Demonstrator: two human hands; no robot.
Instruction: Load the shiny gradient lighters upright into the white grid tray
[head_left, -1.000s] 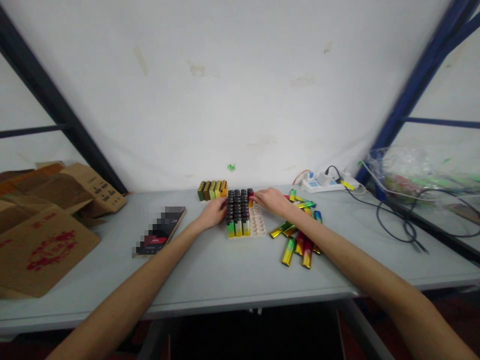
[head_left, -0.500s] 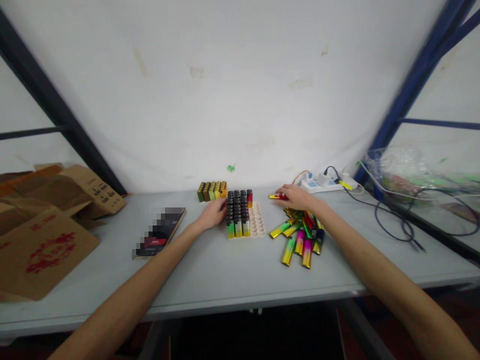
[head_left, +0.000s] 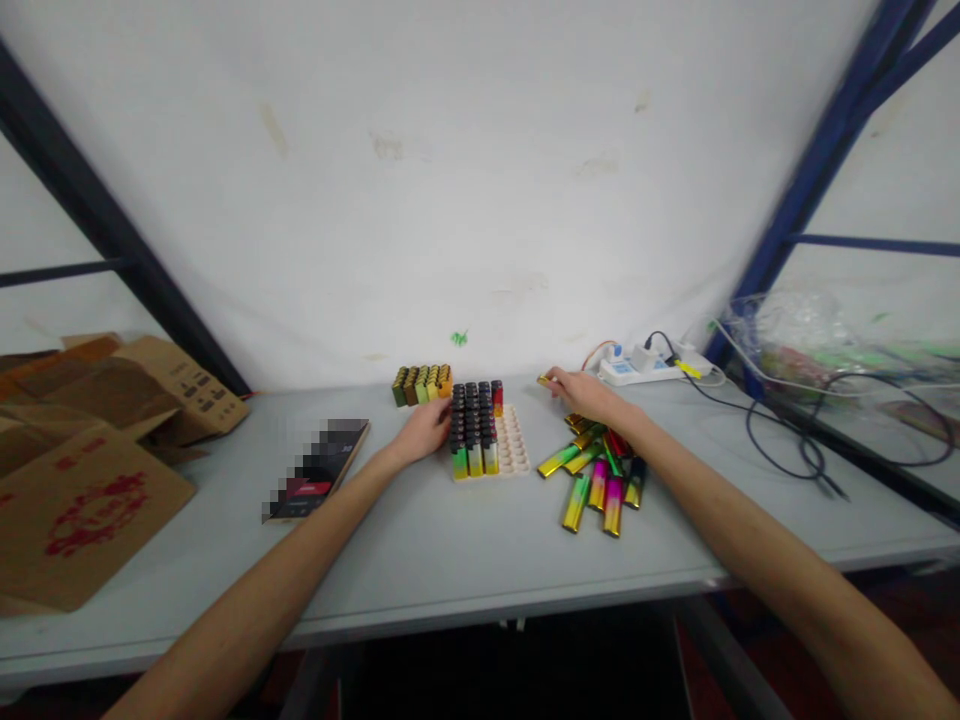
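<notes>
A white tray with holes (head_left: 514, 452) stands mid-table, its left part filled with upright lighters (head_left: 474, 430) with black tops. One red-and-gold lighter (head_left: 497, 398) is in the back row. My left hand (head_left: 425, 430) is closed against the left side of the tray and lighters, fingertips partly hidden. Right of the tray, my right hand (head_left: 581, 392) pinches a small gold lighter case (head_left: 544, 380), raised slightly above the table. A loose pile of shiny lighter cases (head_left: 598, 485), gold with green, pink and red, lies below that hand, partly covered by the wrist.
Behind my left hand stands a block of yellow-topped lighter-sized pieces (head_left: 422, 384). A dark flat box (head_left: 330, 465) and cardboard boxes (head_left: 112, 500) lie to the left. A power strip (head_left: 649, 368), black cables (head_left: 814, 455) and plastic bags (head_left: 810, 330) are at the right.
My right hand has shifted slightly left, and the case at its fingertips now tilts up in a pinch. My left hand stays by the tray. The view has moved slightly.
</notes>
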